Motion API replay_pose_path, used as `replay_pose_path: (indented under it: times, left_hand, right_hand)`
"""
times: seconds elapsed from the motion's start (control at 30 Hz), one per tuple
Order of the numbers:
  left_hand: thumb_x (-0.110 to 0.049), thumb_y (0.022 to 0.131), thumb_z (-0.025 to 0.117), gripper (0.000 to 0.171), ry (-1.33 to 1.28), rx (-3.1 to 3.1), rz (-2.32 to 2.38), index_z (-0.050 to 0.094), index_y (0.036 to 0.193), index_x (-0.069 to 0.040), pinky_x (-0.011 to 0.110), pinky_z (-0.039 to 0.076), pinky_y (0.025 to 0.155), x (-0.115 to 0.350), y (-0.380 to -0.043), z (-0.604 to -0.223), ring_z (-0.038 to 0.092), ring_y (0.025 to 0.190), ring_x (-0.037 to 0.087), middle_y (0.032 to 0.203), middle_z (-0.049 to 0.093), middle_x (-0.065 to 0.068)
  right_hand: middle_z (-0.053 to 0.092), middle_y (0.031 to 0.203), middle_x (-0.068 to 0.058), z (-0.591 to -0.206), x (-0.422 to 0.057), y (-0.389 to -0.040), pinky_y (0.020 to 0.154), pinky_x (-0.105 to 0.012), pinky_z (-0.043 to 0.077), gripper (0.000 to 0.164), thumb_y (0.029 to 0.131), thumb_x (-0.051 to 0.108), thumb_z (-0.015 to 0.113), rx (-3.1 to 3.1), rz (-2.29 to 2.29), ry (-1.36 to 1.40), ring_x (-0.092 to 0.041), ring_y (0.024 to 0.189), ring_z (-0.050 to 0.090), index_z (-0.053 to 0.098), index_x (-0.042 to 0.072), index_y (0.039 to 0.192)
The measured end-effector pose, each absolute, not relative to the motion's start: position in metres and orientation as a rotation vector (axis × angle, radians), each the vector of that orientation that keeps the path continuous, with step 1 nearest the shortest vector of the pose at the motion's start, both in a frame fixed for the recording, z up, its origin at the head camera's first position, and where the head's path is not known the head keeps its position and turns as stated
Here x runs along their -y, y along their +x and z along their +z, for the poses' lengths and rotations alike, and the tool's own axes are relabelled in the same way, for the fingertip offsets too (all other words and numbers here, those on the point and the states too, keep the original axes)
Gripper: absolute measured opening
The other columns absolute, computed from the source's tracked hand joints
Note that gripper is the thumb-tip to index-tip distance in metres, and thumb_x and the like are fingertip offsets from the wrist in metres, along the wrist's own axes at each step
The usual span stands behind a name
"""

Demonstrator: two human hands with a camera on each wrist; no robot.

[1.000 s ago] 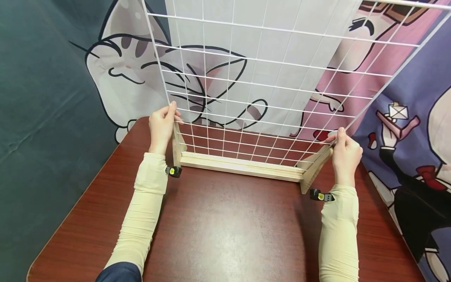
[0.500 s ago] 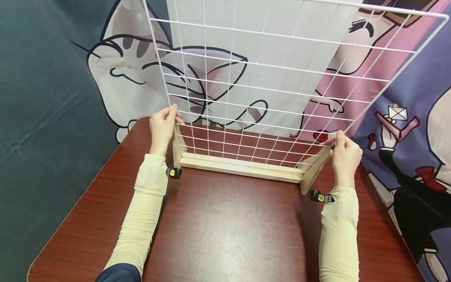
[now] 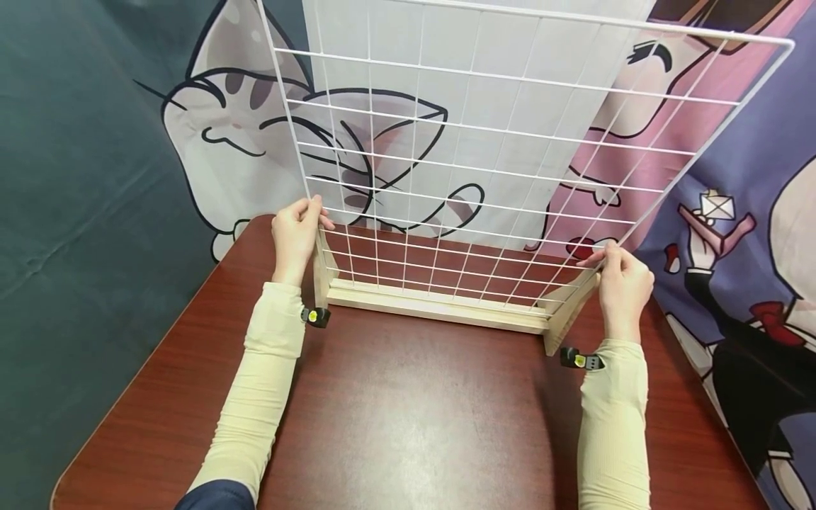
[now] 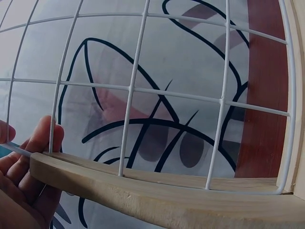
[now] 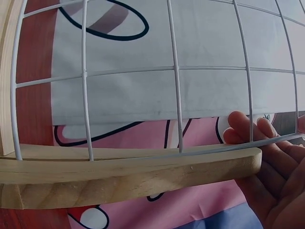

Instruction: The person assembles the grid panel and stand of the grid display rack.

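Note:
A white wire grid panel (image 3: 472,73) stands upright in a pale wooden stand, leaning a little. The stand has a grooved bottom rail (image 3: 433,309) and two side pieces, left (image 3: 321,273) and right (image 3: 571,315). My left hand (image 3: 296,237) pinches the panel's left edge wire just above the left side piece. On the opposite edge, my right hand (image 3: 626,290) grips the wire between thumb and fingers. Both wrist views show the panel's edge wire lying along the wooden side piece (image 4: 143,195), its lower corner at the rail. Fingers (image 5: 240,126) reach behind the mesh.
The stand rests on a reddish-brown table (image 3: 408,411) with a rounded left end. Close behind hangs a printed cloth (image 3: 229,163) with cartoon figures. A black wrist camera (image 3: 315,316) is strapped to the left sleeve, another (image 3: 576,359) to the right one.
The panel's top edge has come lower, and its top right corner now shows well inside the head view. Both hands have shifted slightly down with it, keeping their grip.

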State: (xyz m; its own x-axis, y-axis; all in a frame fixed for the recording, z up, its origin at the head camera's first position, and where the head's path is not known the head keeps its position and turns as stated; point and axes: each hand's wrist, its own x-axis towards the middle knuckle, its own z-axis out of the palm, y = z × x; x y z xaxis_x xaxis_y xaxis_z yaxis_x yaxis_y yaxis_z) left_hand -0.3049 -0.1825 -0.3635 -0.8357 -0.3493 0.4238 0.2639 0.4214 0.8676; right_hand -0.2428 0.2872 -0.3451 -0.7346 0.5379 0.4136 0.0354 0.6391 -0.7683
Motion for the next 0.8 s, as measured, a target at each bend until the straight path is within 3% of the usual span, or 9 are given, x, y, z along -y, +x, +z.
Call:
replay_pose_path:
  times: [0.2,0.3,0.47,0.63,0.8]
  left_hand:
    - [-0.036,0.097,0.054,0.036,0.075,2.119,-1.416,0.073,0.080,-0.011,0.015,0.038,0.068,0.1812,-0.3039,-0.3636,0.059,0.067,-0.003,0.059,0.070,-0.008]
    - [-0.034,0.097,0.054,0.034,0.077,2.115,-1.415,0.072,0.079,-0.011,0.016,0.038,0.069,0.1807,-0.3034,-0.3639,0.059,0.068,-0.002,0.060,0.070,-0.007]
    - [-0.032,0.096,0.054,0.033,0.079,2.115,-1.400,0.072,0.077,-0.013,0.016,0.038,0.069,0.1803,-0.3043,-0.3647,0.059,0.068,-0.003,0.063,0.071,-0.007]
    - [-0.031,0.096,0.055,0.031,0.078,2.111,-1.401,0.071,0.076,-0.013,0.016,0.038,0.069,0.1800,-0.3041,-0.3647,0.057,0.067,-0.007,0.061,0.070,-0.009]
    - [-0.033,0.096,0.053,0.034,0.070,2.116,-1.390,0.072,0.077,-0.011,0.016,0.038,0.069,0.1801,-0.3054,-0.3663,0.061,0.070,-0.001,0.062,0.071,-0.009]
  right_hand:
    - [0.048,0.053,0.043,-0.3480,-0.2866,-0.2434,0.061,-0.020,0.027,0.049,0.097,0.043,0.041,2.217,1.020,-0.426,0.008,0.058,0.043,0.075,0.010,0.082]
    - [0.049,0.053,0.043,-0.3486,-0.2856,-0.2430,0.060,-0.021,0.026,0.048,0.097,0.044,0.040,2.209,1.028,-0.413,0.004,0.058,0.043,0.074,0.017,0.076]
    - [0.049,0.055,0.044,-0.3493,-0.2855,-0.2436,0.061,-0.021,0.027,0.038,0.097,0.041,0.043,2.192,1.049,-0.408,0.007,0.060,0.046,0.064,0.038,0.065]
    - [0.050,0.055,0.044,-0.3504,-0.2863,-0.2449,0.061,-0.020,0.027,0.038,0.096,0.038,0.044,2.191,1.049,-0.413,0.007,0.060,0.046,0.064,0.039,0.064]
    - [0.048,0.055,0.045,-0.3512,-0.2862,-0.2451,0.060,-0.021,0.026,0.040,0.096,0.036,0.042,2.191,1.019,-0.419,0.009,0.060,0.044,0.063,0.041,0.063]
